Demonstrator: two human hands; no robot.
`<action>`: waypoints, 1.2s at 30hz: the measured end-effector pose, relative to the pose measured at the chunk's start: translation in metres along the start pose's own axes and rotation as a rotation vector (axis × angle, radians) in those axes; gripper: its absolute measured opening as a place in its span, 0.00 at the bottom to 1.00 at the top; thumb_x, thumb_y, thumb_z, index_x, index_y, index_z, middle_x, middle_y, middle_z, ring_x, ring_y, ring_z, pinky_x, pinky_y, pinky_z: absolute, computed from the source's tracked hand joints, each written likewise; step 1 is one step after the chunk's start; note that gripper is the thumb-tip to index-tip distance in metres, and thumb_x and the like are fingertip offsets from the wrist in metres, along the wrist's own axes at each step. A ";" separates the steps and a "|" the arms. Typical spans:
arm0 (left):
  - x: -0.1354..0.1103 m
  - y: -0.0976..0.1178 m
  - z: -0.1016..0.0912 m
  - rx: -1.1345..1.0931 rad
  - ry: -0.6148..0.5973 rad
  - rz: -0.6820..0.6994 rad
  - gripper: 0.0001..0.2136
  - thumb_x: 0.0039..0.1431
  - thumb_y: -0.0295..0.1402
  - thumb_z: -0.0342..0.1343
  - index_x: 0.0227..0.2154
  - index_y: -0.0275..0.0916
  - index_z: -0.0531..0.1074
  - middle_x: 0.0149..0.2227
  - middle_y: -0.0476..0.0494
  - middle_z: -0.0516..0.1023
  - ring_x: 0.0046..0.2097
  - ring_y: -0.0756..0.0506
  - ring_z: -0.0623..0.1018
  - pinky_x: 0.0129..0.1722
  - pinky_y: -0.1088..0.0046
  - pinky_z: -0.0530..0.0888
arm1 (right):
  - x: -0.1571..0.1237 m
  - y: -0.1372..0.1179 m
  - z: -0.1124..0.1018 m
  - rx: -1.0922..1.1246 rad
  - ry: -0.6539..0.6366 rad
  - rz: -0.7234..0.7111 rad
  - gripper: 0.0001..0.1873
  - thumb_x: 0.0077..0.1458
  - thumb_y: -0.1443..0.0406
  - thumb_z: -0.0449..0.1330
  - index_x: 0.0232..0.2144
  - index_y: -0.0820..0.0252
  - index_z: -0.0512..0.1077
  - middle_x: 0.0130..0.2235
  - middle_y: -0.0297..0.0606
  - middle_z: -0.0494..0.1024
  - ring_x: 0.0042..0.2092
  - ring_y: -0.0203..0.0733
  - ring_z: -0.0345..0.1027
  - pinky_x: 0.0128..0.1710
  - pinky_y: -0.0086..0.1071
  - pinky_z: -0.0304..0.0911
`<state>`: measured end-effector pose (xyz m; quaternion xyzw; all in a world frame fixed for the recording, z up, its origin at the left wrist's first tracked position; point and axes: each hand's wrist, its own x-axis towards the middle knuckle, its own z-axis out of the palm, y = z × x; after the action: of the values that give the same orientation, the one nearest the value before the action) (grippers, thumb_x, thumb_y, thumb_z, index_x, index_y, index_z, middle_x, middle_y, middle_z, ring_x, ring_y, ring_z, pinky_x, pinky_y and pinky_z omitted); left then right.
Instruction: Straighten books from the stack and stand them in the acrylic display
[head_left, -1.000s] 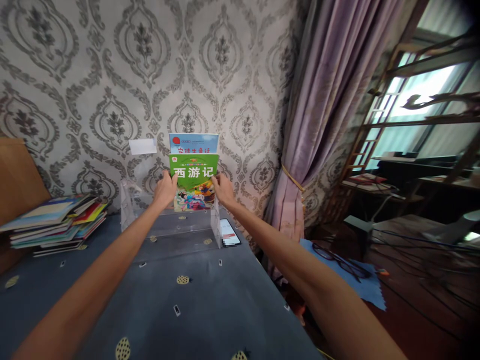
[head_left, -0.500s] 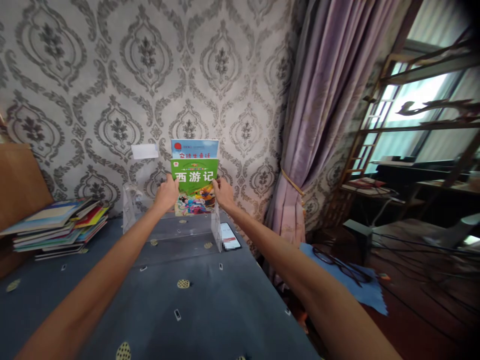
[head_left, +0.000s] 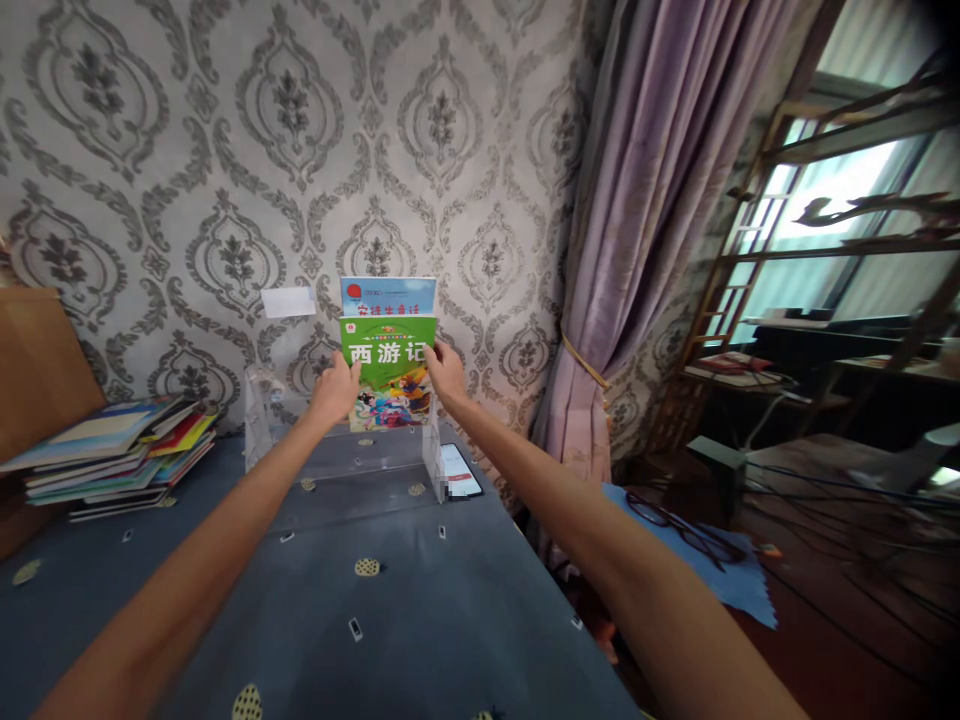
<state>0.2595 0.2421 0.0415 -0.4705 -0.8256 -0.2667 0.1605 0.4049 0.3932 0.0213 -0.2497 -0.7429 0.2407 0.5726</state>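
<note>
A green picture book point(head_left: 390, 400) with white Chinese characters stands upright in a clear plastic rack point(head_left: 259, 425). Directly behind it a blue book point(head_left: 390, 297) shows its taller top edge. My left hand point(head_left: 336, 388) is closed at the green book's left edge, thumb toward the cover. On the opposite edge, my right hand point(head_left: 448, 376) has its fingers at the upper right side of the cover. Whether the fingers also reach the blue book is hidden.
A pile of thin books point(head_left: 135, 455) lies at the left. A phone point(head_left: 460, 472) rests beside the rack's right end. Eyeglasses point(head_left: 682, 530) lie on a blue cloth point(head_left: 731, 590) to the right, near loose cables. A purple curtain point(head_left: 630, 200) hangs by the patterned wall.
My right hand has shifted slightly up along the green book's edge. My left hand and both books look almost the same.
</note>
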 end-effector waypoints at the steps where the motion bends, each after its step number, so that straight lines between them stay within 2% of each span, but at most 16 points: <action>1: 0.000 0.000 0.000 0.000 -0.004 0.000 0.21 0.69 0.40 0.37 0.55 0.29 0.60 0.42 0.23 0.81 0.47 0.30 0.81 0.44 0.58 0.73 | 0.003 -0.001 0.001 0.029 0.005 0.019 0.22 0.58 0.57 0.50 0.47 0.64 0.74 0.46 0.45 0.79 0.46 0.48 0.71 0.49 0.38 0.63; 8: 0.006 -0.005 -0.003 -0.001 -0.055 0.016 0.19 0.70 0.39 0.36 0.52 0.32 0.63 0.44 0.25 0.81 0.49 0.32 0.80 0.45 0.61 0.72 | 0.008 0.001 0.010 0.145 0.017 0.114 0.20 0.52 0.59 0.52 0.42 0.63 0.76 0.41 0.42 0.80 0.43 0.47 0.72 0.45 0.36 0.66; 14: 0.007 -0.009 -0.002 -0.014 -0.077 0.023 0.18 0.70 0.40 0.35 0.51 0.36 0.63 0.42 0.31 0.82 0.43 0.37 0.83 0.41 0.65 0.73 | 0.010 0.006 0.013 0.147 0.022 0.119 0.19 0.51 0.59 0.52 0.39 0.61 0.76 0.39 0.39 0.80 0.42 0.46 0.71 0.43 0.35 0.66; 24: 0.008 -0.011 0.003 0.016 -0.065 0.024 0.19 0.70 0.39 0.34 0.52 0.36 0.64 0.44 0.30 0.81 0.49 0.35 0.80 0.46 0.62 0.72 | 0.010 0.007 0.014 0.155 0.033 0.115 0.18 0.50 0.58 0.52 0.36 0.61 0.76 0.36 0.37 0.79 0.41 0.46 0.70 0.42 0.35 0.67; 36: 0.007 -0.010 0.003 0.018 -0.064 0.000 0.19 0.69 0.39 0.35 0.53 0.36 0.63 0.44 0.29 0.81 0.49 0.33 0.80 0.47 0.60 0.72 | 0.009 0.004 0.013 0.171 0.022 0.127 0.18 0.48 0.58 0.52 0.34 0.61 0.75 0.33 0.36 0.78 0.38 0.44 0.70 0.38 0.33 0.66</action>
<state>0.2477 0.2447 0.0396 -0.4776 -0.8327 -0.2439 0.1381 0.3907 0.4011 0.0229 -0.2493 -0.6960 0.3362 0.5835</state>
